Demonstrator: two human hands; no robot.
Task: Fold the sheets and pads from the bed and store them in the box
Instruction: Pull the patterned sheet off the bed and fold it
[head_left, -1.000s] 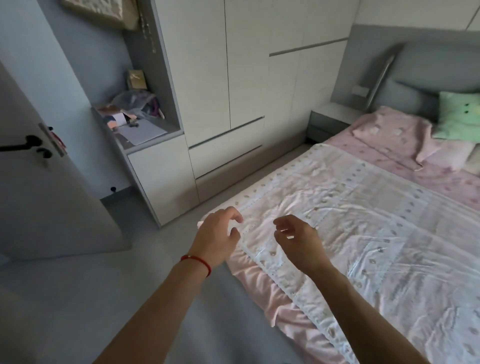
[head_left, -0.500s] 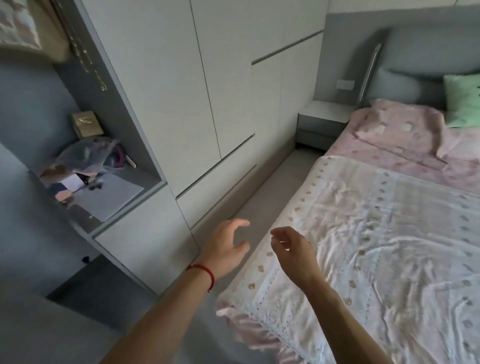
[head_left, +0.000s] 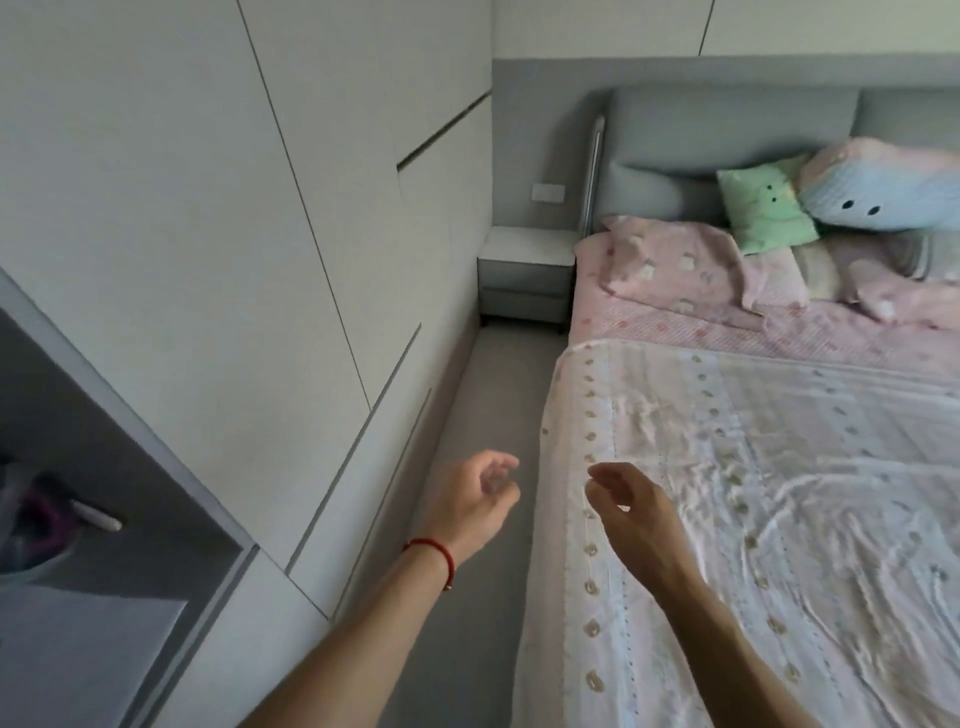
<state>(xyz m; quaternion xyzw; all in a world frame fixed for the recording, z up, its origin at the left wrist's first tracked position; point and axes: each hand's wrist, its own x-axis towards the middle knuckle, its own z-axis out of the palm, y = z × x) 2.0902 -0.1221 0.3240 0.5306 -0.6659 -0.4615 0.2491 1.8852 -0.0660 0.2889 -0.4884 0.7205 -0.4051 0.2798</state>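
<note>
Hands out in front of me, both bare of any load. My left hand (head_left: 470, 506) hangs over the floor (head_left: 485, 395) in the gap between the wardrobe (head_left: 249, 218) and the bed, fingers loosely curled, thumb apart from them, gripping nothing; a red string (head_left: 435, 552) circles that wrist. My right hand (head_left: 631, 517) is held over the left edge of the pad (head_left: 753, 493), fingers relaxed and bent, thumb close to the forefinger but with nothing between them. Whether it brushes the cloth I cannot tell.

The pad, white with rows of small tan marks, lies spread and wrinkled over most of the bed, its left edge hanging down the side. Beyond its far edge shows a pink sheet (head_left: 727, 332), with a pink pillow (head_left: 685, 265) on it. A green cushion (head_left: 763, 208) and a blue and pink cushion (head_left: 883, 182) lean against the grey headboard (head_left: 727, 135). A nightstand (head_left: 524, 270) stands in the corner beside the bed. At lower left an open shelf (head_left: 78, 623) holds a sheet of paper and some blurred clutter.
</note>
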